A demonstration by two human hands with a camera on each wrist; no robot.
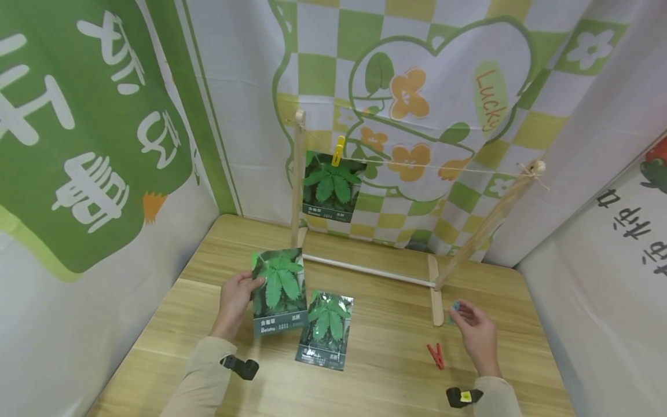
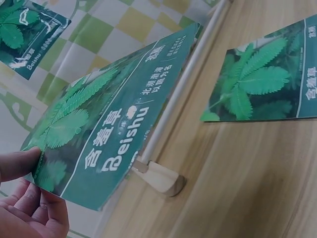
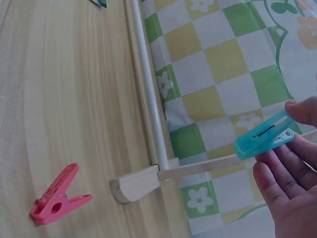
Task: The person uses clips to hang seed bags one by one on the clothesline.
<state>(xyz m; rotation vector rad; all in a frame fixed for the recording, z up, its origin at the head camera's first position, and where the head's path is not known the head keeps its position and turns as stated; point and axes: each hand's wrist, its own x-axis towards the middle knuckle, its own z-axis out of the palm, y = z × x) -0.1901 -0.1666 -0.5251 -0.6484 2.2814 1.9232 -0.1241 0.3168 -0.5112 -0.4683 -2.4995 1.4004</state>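
Note:
My left hand [image 1: 237, 301] pinches a green seed packet [image 1: 279, 292] by its left edge, thumb on the front; the packet is raised above the table. In the right wrist view a blue clothespin [image 3: 262, 136] sits between the thumb and fingers of my right hand [image 1: 475, 333]. Near that hand a red clothespin [image 1: 436, 356] lies on the table. A second seed packet [image 1: 325, 330] lies flat, partly overlapped by the held one in the head view. Another packet [image 1: 333, 188] hangs from a string [image 1: 432, 166] under a yellow clothespin [image 1: 338, 152].
The string runs between two wooden posts [image 1: 482, 226] of a stand. A white rod [image 1: 370, 270] joins their feet low over the wooden table [image 1: 385, 382]. Printed curtains [image 1: 239, 116] hang behind and at both sides.

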